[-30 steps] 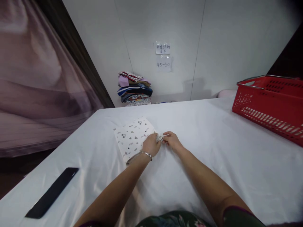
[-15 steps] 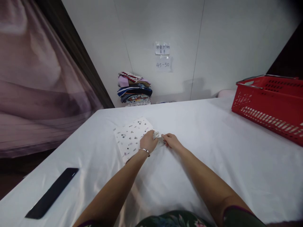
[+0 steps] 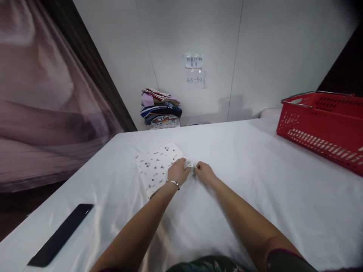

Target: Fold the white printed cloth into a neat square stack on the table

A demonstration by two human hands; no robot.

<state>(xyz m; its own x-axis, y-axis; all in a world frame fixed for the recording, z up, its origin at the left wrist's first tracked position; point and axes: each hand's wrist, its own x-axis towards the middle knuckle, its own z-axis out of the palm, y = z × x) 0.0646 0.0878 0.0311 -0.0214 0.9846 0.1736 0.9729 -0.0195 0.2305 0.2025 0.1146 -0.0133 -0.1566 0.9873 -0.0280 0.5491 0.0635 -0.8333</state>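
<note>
A white cloth (image 3: pixel 155 166) with small grey and brown prints lies folded flat on the white-covered table (image 3: pixel 249 181). My left hand (image 3: pixel 178 172) is closed around its bunched right end, and pale gathered folds poke out between thumb and fingers. A silver bracelet (image 3: pixel 173 184) circles the left wrist. Just right of that bunched end is my right hand (image 3: pixel 205 173), its fingers curled in close to the tip of the cloth. What the right fingertips hold, if anything, is too small to tell.
A red plastic basket (image 3: pixel 326 128) with metal handles stands at the right. A dark flat slab (image 3: pixel 62 234) lies at the front left. Behind the far edge rises a stack of folded fabrics (image 3: pixel 161 109). Pink curtains (image 3: pixel 42 113) hang left; paper signs (image 3: pixel 194 70) are on the wall.
My right hand has curled its fingers tighter and drawn slightly away from the bunched end. The left hand keeps its grip, and the view has shifted slightly.
</note>
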